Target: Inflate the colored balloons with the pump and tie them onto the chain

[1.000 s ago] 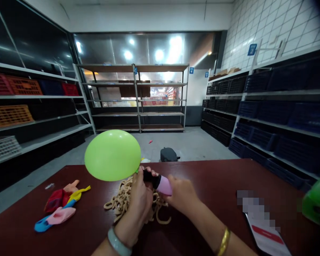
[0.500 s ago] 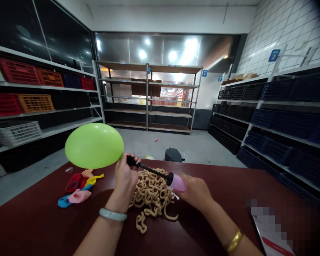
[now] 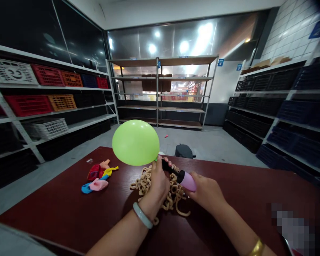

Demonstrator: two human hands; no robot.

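My left hand (image 3: 159, 181) is closed around the black end of a balloon pump (image 3: 188, 181) and the neck of an inflated lime-green balloon (image 3: 135, 143). The balloon sits on that end, above the table. Wrapped round the pump's purple body is my right hand (image 3: 209, 190). The two pump parts are close together, with only a short stretch between my hands. Beneath them lies a heap of tan, curly, rope-like pieces (image 3: 141, 184), partly hidden by my left hand and wrist. To the left, several limp balloons (image 3: 99, 184) in red, yellow, blue, pink and peach rest on the table.
The dark red table (image 3: 58, 209) has a near-left edge in view. A blurred-out flat object (image 3: 296, 227) lies at right. Beyond the table, a dark grey bag-like object (image 3: 184, 151) is on the floor. Shelves with crates (image 3: 21, 105) line the sides; a rack (image 3: 158, 106) stands ahead.
My hands have come closer together, and the pump's thin black rod has slid into its purple body. The view has turned left, so the table and shelves appear further right.
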